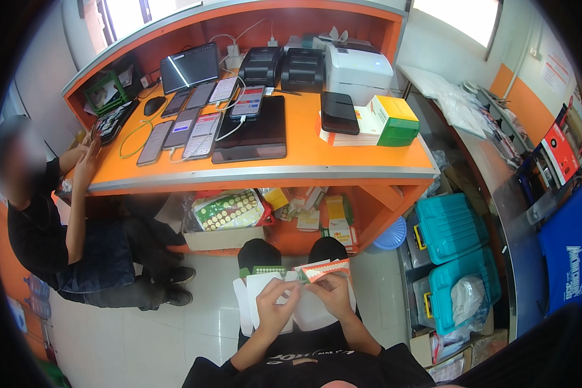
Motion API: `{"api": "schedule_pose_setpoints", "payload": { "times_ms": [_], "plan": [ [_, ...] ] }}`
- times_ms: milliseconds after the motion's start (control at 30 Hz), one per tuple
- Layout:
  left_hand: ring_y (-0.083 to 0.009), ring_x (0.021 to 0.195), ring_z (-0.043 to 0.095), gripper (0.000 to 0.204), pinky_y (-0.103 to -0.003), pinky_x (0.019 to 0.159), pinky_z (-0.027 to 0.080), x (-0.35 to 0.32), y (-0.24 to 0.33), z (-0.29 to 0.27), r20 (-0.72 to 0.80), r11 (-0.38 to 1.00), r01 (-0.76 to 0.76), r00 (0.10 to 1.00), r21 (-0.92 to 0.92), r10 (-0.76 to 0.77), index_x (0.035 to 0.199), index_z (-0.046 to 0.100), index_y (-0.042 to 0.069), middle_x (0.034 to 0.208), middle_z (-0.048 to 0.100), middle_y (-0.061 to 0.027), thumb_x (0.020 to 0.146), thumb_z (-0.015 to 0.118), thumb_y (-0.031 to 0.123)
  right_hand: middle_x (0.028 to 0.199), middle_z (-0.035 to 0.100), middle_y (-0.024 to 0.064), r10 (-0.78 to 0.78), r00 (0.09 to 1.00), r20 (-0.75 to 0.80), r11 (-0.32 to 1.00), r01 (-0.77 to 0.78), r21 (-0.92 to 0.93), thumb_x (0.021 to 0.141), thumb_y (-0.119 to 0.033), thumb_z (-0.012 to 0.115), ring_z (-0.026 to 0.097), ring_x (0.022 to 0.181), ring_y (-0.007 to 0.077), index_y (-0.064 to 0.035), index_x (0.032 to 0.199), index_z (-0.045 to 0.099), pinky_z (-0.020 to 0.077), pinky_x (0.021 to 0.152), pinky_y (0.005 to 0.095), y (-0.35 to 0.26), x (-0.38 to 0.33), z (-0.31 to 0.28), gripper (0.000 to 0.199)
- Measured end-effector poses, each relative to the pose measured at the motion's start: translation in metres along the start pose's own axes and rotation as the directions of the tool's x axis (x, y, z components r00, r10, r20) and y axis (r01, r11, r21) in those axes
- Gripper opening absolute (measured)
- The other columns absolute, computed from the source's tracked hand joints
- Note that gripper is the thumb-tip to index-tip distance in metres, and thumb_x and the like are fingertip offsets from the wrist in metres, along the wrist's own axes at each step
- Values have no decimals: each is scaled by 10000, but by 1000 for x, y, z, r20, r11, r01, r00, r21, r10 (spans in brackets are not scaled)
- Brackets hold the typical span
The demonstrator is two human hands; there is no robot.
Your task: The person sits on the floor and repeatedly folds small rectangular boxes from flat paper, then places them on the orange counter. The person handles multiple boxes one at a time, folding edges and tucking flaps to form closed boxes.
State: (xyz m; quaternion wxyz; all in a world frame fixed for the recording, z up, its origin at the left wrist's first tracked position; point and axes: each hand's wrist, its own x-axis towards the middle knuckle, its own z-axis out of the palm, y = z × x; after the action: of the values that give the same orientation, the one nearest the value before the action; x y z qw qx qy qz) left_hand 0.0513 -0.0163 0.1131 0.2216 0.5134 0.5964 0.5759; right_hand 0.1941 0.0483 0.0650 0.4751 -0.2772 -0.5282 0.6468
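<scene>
My right hand (333,299) is closed on a small orange-and-white carton (328,269) with a zigzag pattern, held just above my lap. Close beside it, my left hand (275,309) has its thumb and fingers pinched together at the carton's left end; what lies between the fingertips is too small to make out. Under both hands, white opened-out cardboard (244,302) with flaps rests across my thighs. A green dotted strip (269,269) shows at its far edge. My hands hide part of the cardboard.
Ahead stands an orange desk (317,158) with several phones, a tablet (249,145), printers and a yellow-green carton (398,119). Beneath it sits an open box of packets (229,213). A seated person (39,226) is at left, with teal lidded bins (452,226) at right.
</scene>
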Motion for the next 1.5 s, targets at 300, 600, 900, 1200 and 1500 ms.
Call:
{"api": "schedule_pose_setpoints", "payload": {
  "times_ms": [300, 600, 900, 1200, 1500],
  "plan": [
    [-160, 676, 628, 123, -252, 599, 493, 10, 13, -20, 221, 994, -35, 975, 104, 11, 921, 726, 0, 783, 668, -95, 800, 704, -3, 960, 706, 88, -12, 999, 34, 988, 17, -151, 837, 4, 691, 662, 878, 144, 35, 956, 694, 523, 807, 282, -13, -2, -9, 123],
    [-209, 751, 651, 139, -297, 686, 514, 5, 15, -22, 289, 991, -95, 955, 96, 63, 932, 720, -9, 829, 680, -116, 794, 720, 3, 1089, 667, 112, -47, 977, 208, 977, 88, -196, 825, 39, 699, 627, 1035, 189, 53, 1081, 660, 489, 920, 335, -24, 7, -21, 259],
    [-250, 873, 661, 174, -329, 782, 516, 8, 20, -20, 306, 989, -128, 947, 79, 98, 919, 712, -4, 895, 686, -126, 751, 759, 9, 1182, 629, 87, 10, 978, 206, 997, 5, -72, 869, 14, 659, 585, 1122, 172, 30, 1186, 608, 459, 972, 329, -28, 6, -13, 321],
    [-245, 1283, 480, 621, -360, 1015, 422, 22, -3, -12, 502, 832, 286, 865, -476, -10, 1346, 482, 26, 1416, 449, -147, 802, 760, 140, 1074, 654, 76, 12, 987, 163, 988, 13, -152, 878, 12, 651, 620, 992, 144, 43, 1066, 659, 497, 867, 302, -20, -11, -10, 191],
    [-102, 939, 568, 431, -249, 816, 457, 9, -28, 14, 399, 880, 320, 901, -350, -169, 1306, 561, 16, 1086, 631, -67, 972, 561, 288, 1010, 660, 99, 108, 994, 1, 977, -106, -185, 879, -10, 639, 663, 864, 153, 23, 1037, 658, 524, 777, 258, -22, -6, 24, 163]
  ]
}}
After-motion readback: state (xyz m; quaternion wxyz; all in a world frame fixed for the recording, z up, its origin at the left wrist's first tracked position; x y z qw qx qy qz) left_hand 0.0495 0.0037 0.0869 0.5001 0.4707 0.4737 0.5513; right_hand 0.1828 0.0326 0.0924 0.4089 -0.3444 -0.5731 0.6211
